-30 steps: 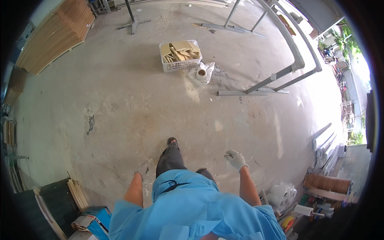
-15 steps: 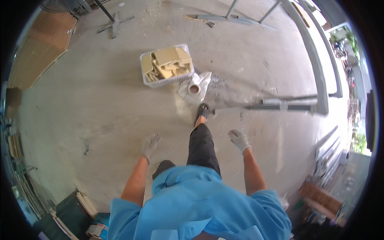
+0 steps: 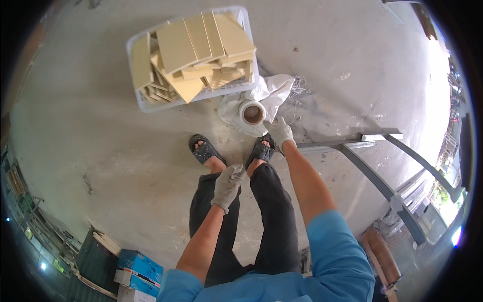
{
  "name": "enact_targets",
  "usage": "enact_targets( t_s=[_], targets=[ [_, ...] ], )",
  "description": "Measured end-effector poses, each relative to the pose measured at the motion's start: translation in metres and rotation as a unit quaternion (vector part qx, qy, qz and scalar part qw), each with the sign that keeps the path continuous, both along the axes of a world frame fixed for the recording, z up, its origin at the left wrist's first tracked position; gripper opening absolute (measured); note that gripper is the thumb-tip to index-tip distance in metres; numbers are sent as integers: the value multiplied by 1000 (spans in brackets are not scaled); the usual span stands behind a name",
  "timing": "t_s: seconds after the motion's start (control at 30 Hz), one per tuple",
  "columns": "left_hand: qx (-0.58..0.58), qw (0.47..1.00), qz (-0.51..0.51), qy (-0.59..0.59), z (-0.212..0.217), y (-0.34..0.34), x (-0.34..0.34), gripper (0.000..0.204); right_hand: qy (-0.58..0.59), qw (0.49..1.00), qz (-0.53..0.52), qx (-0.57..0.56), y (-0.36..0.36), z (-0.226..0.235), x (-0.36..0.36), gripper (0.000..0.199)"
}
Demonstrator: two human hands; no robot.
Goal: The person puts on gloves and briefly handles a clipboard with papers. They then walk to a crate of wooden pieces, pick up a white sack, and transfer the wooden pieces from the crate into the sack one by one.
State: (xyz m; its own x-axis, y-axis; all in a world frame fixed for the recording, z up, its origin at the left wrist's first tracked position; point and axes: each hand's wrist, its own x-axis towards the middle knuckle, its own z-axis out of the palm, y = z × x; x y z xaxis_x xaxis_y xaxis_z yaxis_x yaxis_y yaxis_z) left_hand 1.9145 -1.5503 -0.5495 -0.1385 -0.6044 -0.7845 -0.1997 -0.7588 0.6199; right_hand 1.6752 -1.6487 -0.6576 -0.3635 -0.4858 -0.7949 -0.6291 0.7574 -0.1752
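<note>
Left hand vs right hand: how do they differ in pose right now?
The right hand reaches far down to the floor beside the roll of film, arm extended; the left hand hangs higher, over the legs, wrist bent. The right hand is at or almost on the roll's white wrapping; the left hand is near nothing. Both wear grey work gloves and hold nothing.

At about seven o'clock, near the picture's lower rim, lie stacked blue cardboard boxes (image 3: 139, 269), rectangular, with white sides. At twelve o'clock, just right of centre, a crumpled white plastic bag (image 3: 274, 93) lies on the floor.
</note>
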Motion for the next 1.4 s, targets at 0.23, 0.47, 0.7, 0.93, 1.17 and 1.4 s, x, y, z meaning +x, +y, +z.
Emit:
enact_targets(
  t_s=[0.23, 0.47, 0.7, 0.93, 1.17, 1.4],
  targets=[
    [109, 986, 68, 107, -39, -16, -14, 29, -3, 995, -42, -93, 17, -101, -4, 53],
    [123, 970, 129, 166, -32, -53, -24, 33, -128, 819, -541, -146, 113, -85, -95, 38],
    [169, 965, 120, 162, -33, -56, -35, 35, -274, 789, -550, -6, 93, -114, -81, 85],
    [150, 978, 110, 94, -59, -34, -36, 58, -188, 926, -324, 53, 41, -110, -8, 48],
    [426, 741, 435, 283, -54, -12, -12, 60, -500, 693, -518, -36, 110, 103, -26, 44],
    [-278, 881, -374, -80, 56, -62, -10, 65, -562, 768, -236, 196, 148, 240, -27, 49]
  ],
)
